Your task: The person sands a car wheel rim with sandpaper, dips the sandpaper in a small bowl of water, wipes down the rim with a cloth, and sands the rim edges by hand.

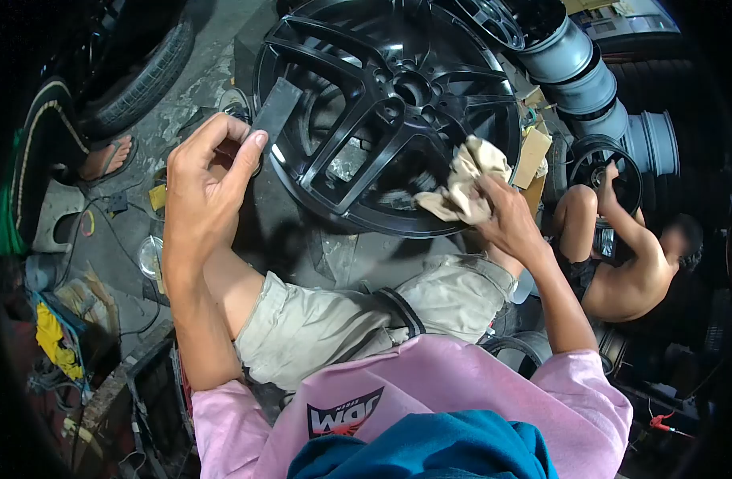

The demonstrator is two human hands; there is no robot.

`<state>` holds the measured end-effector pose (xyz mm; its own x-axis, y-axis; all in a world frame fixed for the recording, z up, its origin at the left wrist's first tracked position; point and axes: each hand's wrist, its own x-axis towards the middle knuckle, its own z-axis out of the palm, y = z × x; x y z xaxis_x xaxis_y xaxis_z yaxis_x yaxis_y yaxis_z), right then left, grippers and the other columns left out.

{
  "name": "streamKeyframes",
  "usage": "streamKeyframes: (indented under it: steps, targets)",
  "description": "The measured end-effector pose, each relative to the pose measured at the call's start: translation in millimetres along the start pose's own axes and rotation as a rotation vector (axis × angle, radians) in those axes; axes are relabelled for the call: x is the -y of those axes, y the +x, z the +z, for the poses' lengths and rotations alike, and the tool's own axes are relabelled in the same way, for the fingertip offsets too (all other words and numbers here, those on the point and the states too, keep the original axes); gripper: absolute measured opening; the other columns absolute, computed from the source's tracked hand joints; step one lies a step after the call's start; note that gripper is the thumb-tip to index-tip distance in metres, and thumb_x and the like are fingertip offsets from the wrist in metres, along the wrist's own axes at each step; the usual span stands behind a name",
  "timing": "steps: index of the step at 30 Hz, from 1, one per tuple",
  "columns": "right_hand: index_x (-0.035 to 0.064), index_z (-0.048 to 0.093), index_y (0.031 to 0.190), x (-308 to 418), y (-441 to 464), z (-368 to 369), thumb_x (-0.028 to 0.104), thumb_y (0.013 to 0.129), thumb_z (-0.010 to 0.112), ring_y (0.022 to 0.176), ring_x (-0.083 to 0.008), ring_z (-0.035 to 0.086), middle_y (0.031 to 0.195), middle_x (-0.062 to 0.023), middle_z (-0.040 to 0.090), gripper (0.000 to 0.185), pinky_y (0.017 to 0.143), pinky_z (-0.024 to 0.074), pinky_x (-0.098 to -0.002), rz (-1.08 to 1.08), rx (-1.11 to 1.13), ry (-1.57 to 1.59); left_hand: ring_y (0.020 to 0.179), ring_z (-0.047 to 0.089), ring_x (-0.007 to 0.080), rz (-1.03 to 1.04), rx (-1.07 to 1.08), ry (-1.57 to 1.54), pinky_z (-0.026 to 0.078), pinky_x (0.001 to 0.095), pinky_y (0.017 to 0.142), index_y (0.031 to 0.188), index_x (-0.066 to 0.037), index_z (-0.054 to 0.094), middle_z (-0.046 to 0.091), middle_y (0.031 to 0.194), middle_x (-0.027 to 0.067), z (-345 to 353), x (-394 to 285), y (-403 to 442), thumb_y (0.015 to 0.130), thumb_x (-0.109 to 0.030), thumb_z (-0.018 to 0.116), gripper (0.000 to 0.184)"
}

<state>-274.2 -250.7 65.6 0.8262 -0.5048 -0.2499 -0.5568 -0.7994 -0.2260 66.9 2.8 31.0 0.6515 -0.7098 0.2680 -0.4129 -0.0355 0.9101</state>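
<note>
Between thumb and fingers, my left hand pinches a flat dark grey strip, held up at the left side of the rim. A large black multi-spoke wheel rim lies in front of my knees. My right hand is closed on a crumpled cream cloth, which rests over the rim's lower right edge. Part of the cloth hangs out to the left of my fingers.
Silver rims are stacked at the upper right. A co-worker sits at the right beside a smaller black rim. At the upper left are a tyre and another person's foot. A yellow cloth lies lower left.
</note>
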Motion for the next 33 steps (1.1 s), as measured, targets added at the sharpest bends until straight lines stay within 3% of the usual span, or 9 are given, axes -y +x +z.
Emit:
streamKeyframes:
  steps: [7,11,12,14,17,21,24,29,33]
  targets:
    - [0.0032,0.064,0.106,49.7,123.1,40.4,0.002,0.079,0.073,0.102,-0.0442,0.067,0.117,-0.0183,0.057,0.029,0.084,0.0577,-0.053,-0.365,-0.256,-0.343,0.081,0.06,0.0077,-0.083,0.089,0.07,0.05,0.0249,0.076,0.094,0.004,0.065,0.065,0.082,0.0029,3.3,3.4,0.0,0.101,-0.009,0.072,0.017]
    - [0.0028,0.06,0.095,44.0,109.9,19.0,0.005,0.077,0.079,0.097,-0.0397,0.069,0.102,-0.0143,0.059,0.026,0.077,0.055,-0.053,-0.57,-0.238,0.1,0.081,0.063,0.008,-0.101,0.098,0.081,0.05,0.0252,0.076,0.094,0.004,0.065,0.065,0.082,0.0026,5.1,3.5,2.1,0.102,-0.01,0.072,0.017]
    - [0.003,0.058,0.096,32.7,113.0,16.8,0.007,0.072,0.084,0.089,-0.0365,0.067,0.094,-0.013,0.059,0.035,0.076,0.0542,-0.0496,-0.608,-0.534,0.146,0.081,0.063,0.0078,-0.085,0.084,0.074,0.05,0.0253,0.076,0.094,0.004,0.065,0.065,0.083,0.0024,7.4,0.0,2.6,0.102,-0.01,0.072,0.017]
    - [0.0035,0.059,0.1,21.4,106.7,-8.9,0.009,0.07,0.087,0.088,-0.0284,0.065,0.094,-0.0126,0.064,0.041,0.081,0.055,-0.04,-0.205,-0.736,0.228,0.081,0.063,0.0076,-0.082,0.082,0.074,0.05,0.0253,0.076,0.094,0.004,0.065,0.065,0.083,0.0023,12.7,0.2,-0.8,0.102,-0.01,0.072,0.017]
    - [0.0019,0.064,0.12,8.7,85.9,-47.7,0.01,0.078,0.081,0.108,-0.0204,0.069,0.116,-0.0113,0.072,0.047,0.098,0.0538,-0.0347,-0.127,-0.631,0.349,0.067,0.054,0.0067,-0.058,0.054,0.018,0.043,0.0258,0.061,0.089,0.005,0.064,0.059,0.074,0.0016,15.7,2.2,6.0,0.097,-0.008,0.075,0.018]
    - [0.0075,0.056,0.144,26.9,12.2,-39.4,0.013,0.078,0.081,0.11,-0.029,0.072,0.116,-0.0193,0.072,0.07,0.1,0.0543,-0.0388,-0.145,-0.032,0.342,0.068,0.054,0.0061,-0.033,0.023,0.039,0.044,0.0252,0.063,0.091,0.004,0.066,0.061,0.076,0.0015,13.4,3.1,5.4,0.097,-0.008,0.076,0.017]
    - [0.0016,0.059,0.137,39.6,-15.8,45.0,0.022,0.074,0.087,0.108,-0.0376,0.071,0.118,-0.0192,0.071,0.072,0.099,0.0545,-0.0455,-0.287,-0.028,-0.013,0.07,0.055,0.0056,-0.022,0.018,0.019,0.046,0.0238,0.065,0.092,0.004,0.067,0.062,0.077,0.0002,16.2,2.4,7.9,0.098,-0.01,0.077,0.018]
    - [-0.0094,0.064,0.111,116.7,51.0,71.7,0.057,0.077,0.088,0.099,-0.0446,0.073,0.105,-0.0286,0.072,0.078,0.09,0.0578,-0.0509,-0.087,0.224,0.228,0.071,0.053,0.005,-0.05,0.102,0.054,0.045,0.0231,0.066,0.093,0.004,0.067,0.06,0.077,-0.0014,27.1,-0.2,14.5,0.101,-0.013,0.075,0.02]
    - [-0.0079,0.066,0.113,136.8,39.0,96.4,0.028,0.074,0.082,0.105,-0.0349,0.072,0.113,-0.0236,0.072,0.056,0.093,0.0541,-0.0477,0.004,-0.01,0.18,0.081,0.056,0.0037,-0.049,0.155,0.092,0.047,0.0211,0.075,0.096,-0.001,0.067,0.061,0.087,-0.0044,40.2,-5.8,14.7,0.104,-0.015,0.072,0.017]
